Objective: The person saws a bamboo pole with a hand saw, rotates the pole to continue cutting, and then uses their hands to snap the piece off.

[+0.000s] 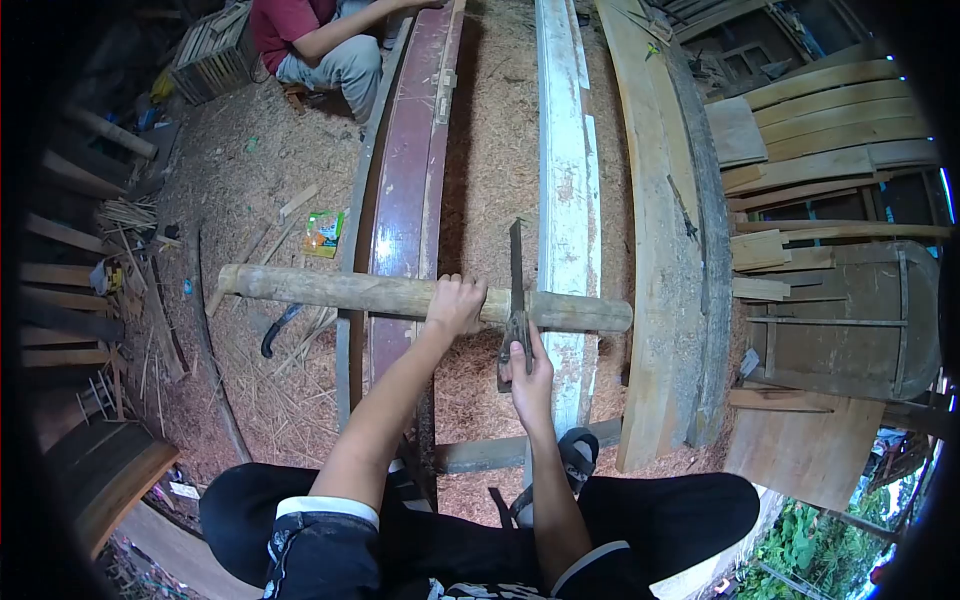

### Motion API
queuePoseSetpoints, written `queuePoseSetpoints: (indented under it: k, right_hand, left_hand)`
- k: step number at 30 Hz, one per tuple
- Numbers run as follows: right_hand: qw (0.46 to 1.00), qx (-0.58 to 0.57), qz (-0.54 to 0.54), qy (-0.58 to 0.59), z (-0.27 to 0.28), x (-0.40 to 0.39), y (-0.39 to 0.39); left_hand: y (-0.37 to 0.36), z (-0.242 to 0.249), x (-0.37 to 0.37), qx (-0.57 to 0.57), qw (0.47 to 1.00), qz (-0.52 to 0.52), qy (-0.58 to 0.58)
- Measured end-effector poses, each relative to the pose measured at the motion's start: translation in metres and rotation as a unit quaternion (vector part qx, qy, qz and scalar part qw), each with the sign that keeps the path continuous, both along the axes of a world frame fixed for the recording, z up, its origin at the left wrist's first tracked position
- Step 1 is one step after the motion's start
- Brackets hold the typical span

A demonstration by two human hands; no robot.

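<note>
A bamboo pole (pixel 345 289) lies crosswise over a maroon board (pixel 405 190) and a white-painted board (pixel 565 180). My left hand (pixel 458 304) is closed around it, just left of the saw. In my right hand (pixel 530 375) is a handsaw (pixel 516 265), its handle gripped with the blade pointing away from me. The blade stands across the pole near its right end; how deep it sits in the pole cannot be made out.
At the upper left a person in a red shirt (pixel 290 25) sits by the maroon board. Long planks (pixel 655 270) run along the right, with a stack of boards (pixel 825 115) beyond. Shavings cover the floor, where a knife-like tool (pixel 278 328) and a green packet (pixel 323 233) lie.
</note>
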State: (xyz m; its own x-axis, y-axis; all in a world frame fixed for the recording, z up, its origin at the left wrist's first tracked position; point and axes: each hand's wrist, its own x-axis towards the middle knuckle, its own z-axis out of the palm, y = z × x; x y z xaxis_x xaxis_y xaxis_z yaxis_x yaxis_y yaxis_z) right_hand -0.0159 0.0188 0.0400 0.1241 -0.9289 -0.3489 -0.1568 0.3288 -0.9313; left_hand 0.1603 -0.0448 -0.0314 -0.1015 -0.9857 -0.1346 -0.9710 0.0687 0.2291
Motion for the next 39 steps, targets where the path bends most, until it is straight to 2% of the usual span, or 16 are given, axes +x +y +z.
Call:
queuePoseSetpoints:
  k: [6, 8, 10, 13, 16, 17, 20, 23, 25, 29, 30, 32, 33, 35, 36, 39]
  right_hand:
    - [1.000, 0.006, -0.003, 0.018, 0.008, -0.001, 0.012]
    - [1.000, 0.002, -0.028, -0.013, -0.002, -0.003, 0.021]
    - [0.998, 0.005, -0.018, 0.059, -0.002, -0.005, 0.024]
    - [0.994, -0.044, 0.005, 0.102, -0.020, -0.003, 0.006]
    - [0.998, 0.009, -0.014, 0.055, -0.005, -0.001, 0.012]
    - [0.997, -0.022, -0.005, 0.079, -0.009, -0.006, 0.020]
    - [0.993, -0.030, -0.005, 0.114, -0.020, -0.015, 0.036]
    - [0.987, -0.062, 0.019, 0.147, -0.021, -0.009, 0.025]
    - [0.980, -0.109, 0.046, 0.159, -0.027, -0.010, 0.022]
    - [0.975, -0.111, 0.056, 0.186, -0.024, -0.032, 0.060]
    - [0.975, -0.109, 0.054, 0.188, -0.016, -0.027, 0.058]
    - [0.996, -0.014, -0.022, 0.087, 0.006, -0.003, 0.041]
    - [0.996, -0.013, -0.023, 0.087, -0.003, -0.001, 0.031]
    - [0.975, -0.104, 0.046, 0.189, -0.026, -0.004, 0.017]
    - [0.976, -0.107, 0.045, 0.185, -0.020, -0.004, 0.020]
    - [0.992, 0.019, 0.007, 0.122, 0.017, -0.021, 0.059]
  left_hand:
    - [-0.001, 0.002, 0.005, -0.004, 0.999, -0.038, -0.004]
    - [-0.005, 0.003, 0.006, 0.001, 0.999, -0.042, -0.003]
    - [-0.011, 0.011, 0.007, 0.062, 0.997, -0.032, 0.023]
    - [-0.009, 0.015, 0.007, 0.047, 0.998, -0.027, 0.041]
    - [-0.014, 0.015, 0.009, 0.067, 0.997, -0.032, 0.036]
    - [-0.011, 0.012, 0.009, 0.067, 0.997, -0.030, 0.039]
    - [-0.006, 0.003, 0.007, -0.002, 0.999, -0.034, 0.040]
    - [-0.017, 0.018, 0.012, 0.031, 0.998, -0.019, 0.053]
    - [-0.024, 0.031, 0.015, 0.110, 0.991, -0.049, 0.053]
    - [-0.022, 0.025, 0.014, 0.097, 0.993, -0.053, 0.047]
    - [-0.019, 0.022, 0.012, 0.081, 0.994, -0.034, 0.059]
    - [-0.020, 0.021, 0.012, 0.062, 0.996, -0.018, 0.066]
    - [-0.020, 0.020, 0.011, 0.059, 0.996, -0.022, 0.063]
    - [-0.019, 0.020, 0.012, 0.058, 0.996, -0.023, 0.058]
    - [-0.026, 0.023, 0.015, 0.078, 0.995, -0.038, 0.049]
    - [-0.027, 0.025, 0.016, 0.090, 0.994, -0.043, 0.049]
